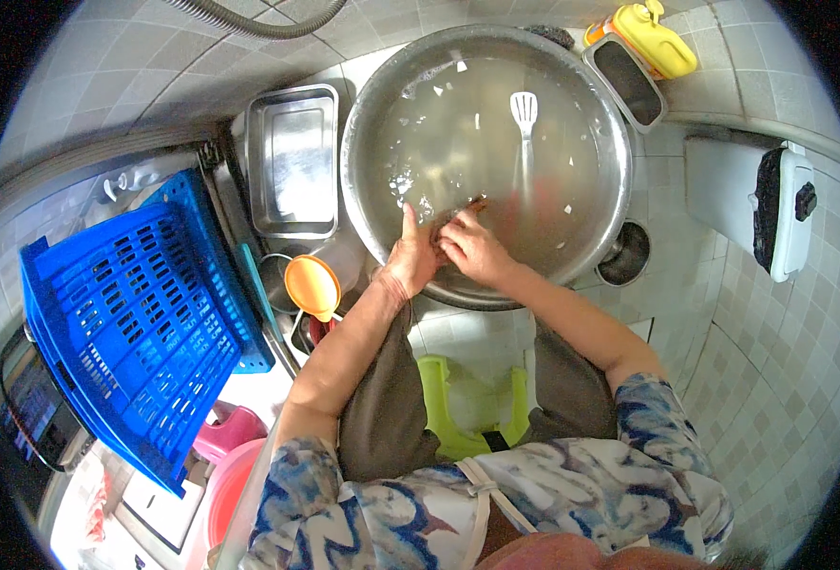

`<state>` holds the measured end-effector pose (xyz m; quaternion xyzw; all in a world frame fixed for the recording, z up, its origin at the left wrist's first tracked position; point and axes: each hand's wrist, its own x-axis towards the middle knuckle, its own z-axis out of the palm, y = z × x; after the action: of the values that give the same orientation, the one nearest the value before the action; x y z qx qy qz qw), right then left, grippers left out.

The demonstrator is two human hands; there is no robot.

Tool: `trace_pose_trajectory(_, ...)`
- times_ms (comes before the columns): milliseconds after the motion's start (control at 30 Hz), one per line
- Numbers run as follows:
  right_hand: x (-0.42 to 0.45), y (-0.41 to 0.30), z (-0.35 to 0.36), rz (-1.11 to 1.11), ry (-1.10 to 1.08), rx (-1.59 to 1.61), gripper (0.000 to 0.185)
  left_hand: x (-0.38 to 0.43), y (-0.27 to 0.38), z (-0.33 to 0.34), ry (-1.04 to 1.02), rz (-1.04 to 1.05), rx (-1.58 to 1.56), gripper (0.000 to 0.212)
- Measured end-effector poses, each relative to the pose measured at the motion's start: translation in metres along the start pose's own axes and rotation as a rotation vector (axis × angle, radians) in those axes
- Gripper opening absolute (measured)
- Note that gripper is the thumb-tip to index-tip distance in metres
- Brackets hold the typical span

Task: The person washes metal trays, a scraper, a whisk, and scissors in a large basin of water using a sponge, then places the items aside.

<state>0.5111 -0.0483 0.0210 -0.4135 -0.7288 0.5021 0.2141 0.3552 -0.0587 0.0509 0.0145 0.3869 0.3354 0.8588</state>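
A big round metal basin (357,153) of cloudy water stands before me. Over its near edge, my left hand (413,256) has its thumb pointing up, and my right hand (478,248) meets it with curled fingers. Between them is a small dark object (446,222), mostly covered by the fingers, so its kind is unclear. A brownish tip (477,204) shows just past the right fingers. A slotted metal spatula (525,114) leans in the water, its handle end submerged. White scraps (461,65) float on the surface, and something reddish shows blurred below it.
Left of the basin are a rectangular metal tray (255,164), an orange ladle (312,285) and blue plastic baskets (135,306). To the right stand a metal container (630,78), a yellow jug (651,41) and a dark metal cup (624,258). A green stool (434,399) is beneath me.
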Motion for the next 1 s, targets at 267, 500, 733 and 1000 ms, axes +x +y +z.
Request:
trace_pose_trajectory(267, 0.002, 0.033, -0.004, 0.189, 0.063, 0.164, 0.012, 0.026, 0.01, -0.006, 0.22, -0.126, 0.186, 0.086)
trace_pose_trajectory(500, -0.004, 0.03, -0.013, 0.261, 0.185, 0.223, 0.012, 0.047, -0.001, -0.006, 0.328, -0.244, 0.563, 0.068)
trace_pose_trajectory(733, -0.003, 0.043, -0.037, 0.29, 0.242, 0.316, 0.012, 0.037, 0.012, 0.015, 0.203, -0.252, 0.345, 0.045)
trace_pose_trajectory(1000, 0.015, 0.025, -0.079, 0.388, 0.456, 0.021, 0.014, -0.05, 0.04, 0.045, 0.497, 0.133, 0.88, 0.032)
